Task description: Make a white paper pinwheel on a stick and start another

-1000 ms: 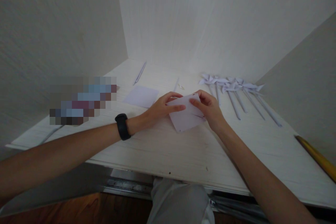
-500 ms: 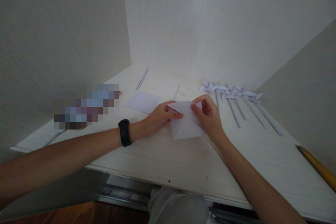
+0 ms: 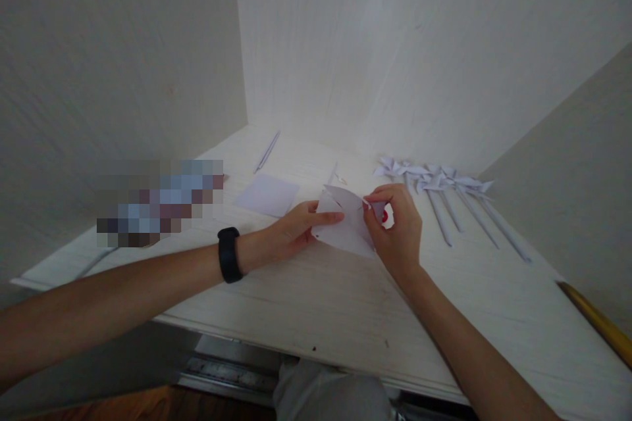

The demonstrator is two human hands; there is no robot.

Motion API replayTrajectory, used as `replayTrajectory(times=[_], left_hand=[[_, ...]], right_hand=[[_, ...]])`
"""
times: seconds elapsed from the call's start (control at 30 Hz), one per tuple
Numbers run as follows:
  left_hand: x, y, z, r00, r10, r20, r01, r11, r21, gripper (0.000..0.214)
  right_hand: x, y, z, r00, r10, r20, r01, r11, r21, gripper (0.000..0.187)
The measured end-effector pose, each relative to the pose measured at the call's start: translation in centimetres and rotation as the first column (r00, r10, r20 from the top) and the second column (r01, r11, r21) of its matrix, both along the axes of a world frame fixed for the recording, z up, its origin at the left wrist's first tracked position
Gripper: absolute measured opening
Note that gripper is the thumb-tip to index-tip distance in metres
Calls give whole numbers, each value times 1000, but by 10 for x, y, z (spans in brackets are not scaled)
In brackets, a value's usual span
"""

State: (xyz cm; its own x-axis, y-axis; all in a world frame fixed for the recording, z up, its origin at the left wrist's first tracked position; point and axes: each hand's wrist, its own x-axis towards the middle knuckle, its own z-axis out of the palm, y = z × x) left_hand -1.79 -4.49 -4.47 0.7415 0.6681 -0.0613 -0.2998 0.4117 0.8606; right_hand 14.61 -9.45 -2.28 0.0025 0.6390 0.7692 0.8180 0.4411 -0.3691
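L hand (image 3: 295, 229), thumb across top & other fingers behind, pinches paper (image 3: 348, 231) over desk (image 3: 266, 309). R hand (image 3: 402, 230), fingers curled, pinches its R side

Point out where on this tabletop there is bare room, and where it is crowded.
Bare tabletop lies between the held paper and its own front edge; another patch lies between the right forearm, the pinwheel sticks and the yellow object. It is crowded at back right, where paper pinwheels bunch together.

Paper (image 3: 349, 227) partly hidden by right hand (image 3: 403, 233); pixelated object (image 3: 165, 200) unreadable.
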Motion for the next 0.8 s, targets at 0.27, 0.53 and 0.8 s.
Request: replayTrajectory(times=[0.27,0.53,0.8], left_hand=[[-3,-6,0,996,42,-75,-39,998,41,35],[2,-8,1,965,193,-178,-191,981,30,38],[2,-8,-1,963,223,-150,-212,973,88,34]], right_hand=[[-1,2,-2,992,43,122,-53,995,81,13],[2,0,-1,972,47,231,-74,991,108,12],[4,2,2,913,26,408,-104,980,170,14]])
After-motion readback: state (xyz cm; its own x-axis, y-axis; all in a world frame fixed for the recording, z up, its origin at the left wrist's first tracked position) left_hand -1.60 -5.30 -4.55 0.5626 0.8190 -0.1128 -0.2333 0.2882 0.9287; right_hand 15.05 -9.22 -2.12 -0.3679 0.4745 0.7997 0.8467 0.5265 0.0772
